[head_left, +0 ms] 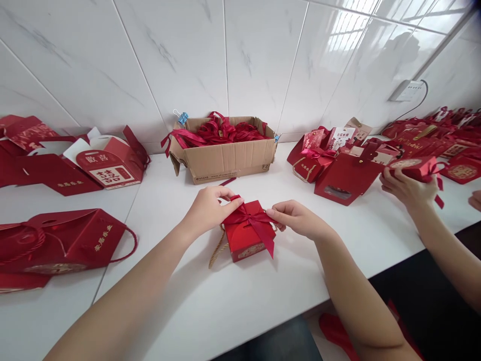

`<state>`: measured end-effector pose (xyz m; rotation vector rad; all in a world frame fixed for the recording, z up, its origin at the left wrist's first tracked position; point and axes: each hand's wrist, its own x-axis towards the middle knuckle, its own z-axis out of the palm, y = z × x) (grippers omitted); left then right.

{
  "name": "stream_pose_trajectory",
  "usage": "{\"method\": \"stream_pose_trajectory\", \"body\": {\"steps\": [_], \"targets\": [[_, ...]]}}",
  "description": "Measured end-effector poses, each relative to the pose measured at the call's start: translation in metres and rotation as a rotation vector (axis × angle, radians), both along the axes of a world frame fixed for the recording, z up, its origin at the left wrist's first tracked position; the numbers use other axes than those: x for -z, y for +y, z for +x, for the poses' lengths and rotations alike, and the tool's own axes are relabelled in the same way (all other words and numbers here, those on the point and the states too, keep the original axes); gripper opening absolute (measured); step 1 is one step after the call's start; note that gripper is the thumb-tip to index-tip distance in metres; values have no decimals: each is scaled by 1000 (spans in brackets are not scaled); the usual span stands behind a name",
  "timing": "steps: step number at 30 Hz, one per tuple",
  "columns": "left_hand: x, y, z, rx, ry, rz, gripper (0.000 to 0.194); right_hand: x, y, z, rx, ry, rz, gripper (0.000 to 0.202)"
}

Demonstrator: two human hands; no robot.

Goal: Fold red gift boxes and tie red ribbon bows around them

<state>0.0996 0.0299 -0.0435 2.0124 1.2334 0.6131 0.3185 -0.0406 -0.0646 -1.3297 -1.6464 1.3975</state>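
In front of me a small red gift box (240,242) sits on the white table, with a dark red ribbon (265,231) tied in a bow over its top. A twisted gold cord handle (218,248) hangs down at its left side. At the box's upper left, my left hand (210,208) is closed, pinching the ribbon between thumb and fingers. My right hand (296,219) is closed at the bow's right side, thumb and forefinger together on the ribbon; its other fingers are partly hidden. One ribbon tail drapes over the front of the box.
Behind stands a cardboard box (229,159) full of red ribbons (221,131). Red gift boxes (108,163) and a red bag (75,238) lie left. More boxes (345,173) stand right, where another person's hand (409,190) holds a ribboned box (413,168). The table edge (296,313) is near me.
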Motion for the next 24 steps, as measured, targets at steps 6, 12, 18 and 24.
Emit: {"method": "stream_pose_trajectory", "body": {"steps": [6, 12, 18, 24], "targets": [[5, 1, 1, -39, 51, 109, 31, 7, -1, 0, -29, -11, -18, 45], [12, 6, 2, -11, 83, 257, 28, 10, 0, -2, -41, -28, -2, 44], [14, 8, 1, -18, 71, 268, 28, 10, -1, -3, -39, -42, 26, 43], [13, 9, 2, -45, 49, 241, 28, 8, -3, -4, 1, -61, 34, 46]]}}
